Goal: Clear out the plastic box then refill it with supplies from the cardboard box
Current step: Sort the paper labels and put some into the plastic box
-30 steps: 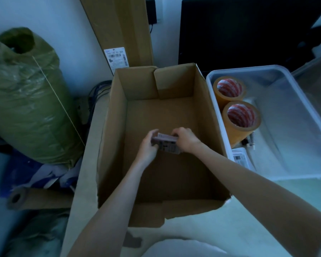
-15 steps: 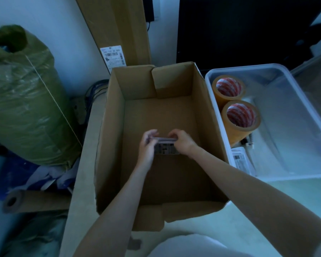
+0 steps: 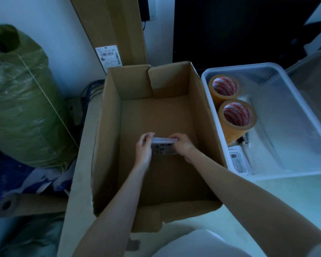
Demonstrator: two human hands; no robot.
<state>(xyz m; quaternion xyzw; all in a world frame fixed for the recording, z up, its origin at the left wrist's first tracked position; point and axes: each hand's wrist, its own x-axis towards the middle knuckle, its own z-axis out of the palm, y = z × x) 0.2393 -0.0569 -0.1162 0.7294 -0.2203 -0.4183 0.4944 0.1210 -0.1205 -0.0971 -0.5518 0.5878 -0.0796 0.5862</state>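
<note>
Room: I see a dim corner, white wall at 12 o'clock, a pale table top [image 3: 278,197] under both boxes
Cardboard box: the open brown cardboard box [image 3: 109,138] sits mid-frame, flaps up, its floor bare apart from what my hands hold
Packet: a small flat grey labelled packet [image 3: 163,148] is low inside the cardboard box, at its centre, long side running 9 to 3 o'clock
Left hand: my left hand [image 3: 144,150] grasps the packet's 9 o'clock end, fingers curled over its top edge
Right hand: my right hand [image 3: 183,145] grips the 3 o'clock end the same way
Plastic box: the clear rectangular plastic box [image 3: 293,173] stands just beside the cardboard box at 3 o'clock; inside, against its near-left wall, two tan tape rolls with red-striped cores [image 3: 237,117] stand touching, with a white labelled packet [image 3: 238,162] at their 6 o'clock
Surroundings: a bulky green plastic-wrapped bundle [image 3: 22,108] at 9 o'clock, a brown cardboard tube [image 3: 32,204] at 8 o'clock, a tall flat carton [image 3: 115,30] leaning on the wall at 12 o'clock
</note>
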